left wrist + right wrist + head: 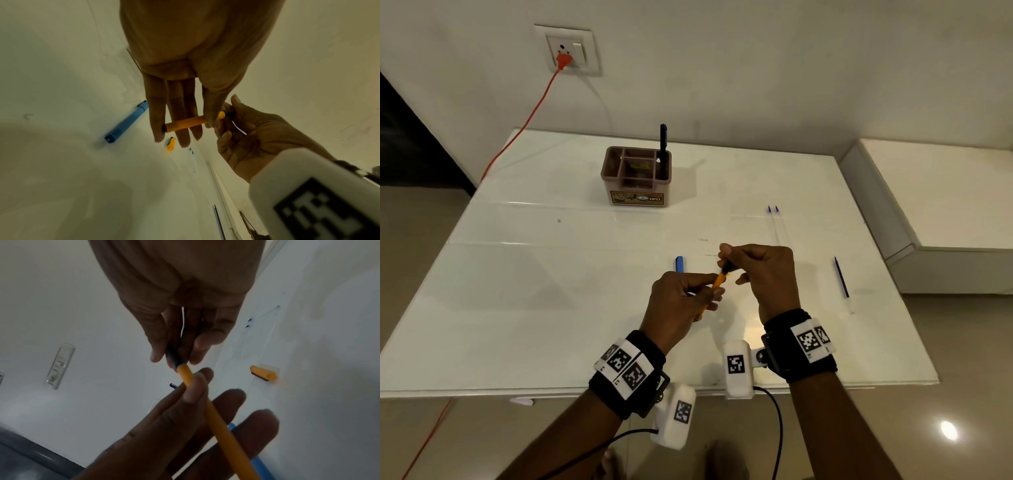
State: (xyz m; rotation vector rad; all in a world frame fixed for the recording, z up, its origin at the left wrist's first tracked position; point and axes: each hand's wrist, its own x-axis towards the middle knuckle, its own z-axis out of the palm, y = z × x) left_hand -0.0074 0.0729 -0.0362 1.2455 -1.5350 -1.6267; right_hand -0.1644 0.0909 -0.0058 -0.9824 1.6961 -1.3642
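Observation:
My left hand grips an orange pen barrel over the near middle of the white table. My right hand pinches the dark tip piece at the barrel's far end, which still touches the barrel. In the left wrist view the barrel lies across my left fingers, with the right fingers closed on its dark end. The orange cap lies on the table just beyond the hands, hidden in the head view.
A blue pen lies left of the hands. Two clear refills and a blue refill lie to the right. A brown pen holder with one dark pen stands at the back. An orange cable runs off the table's left.

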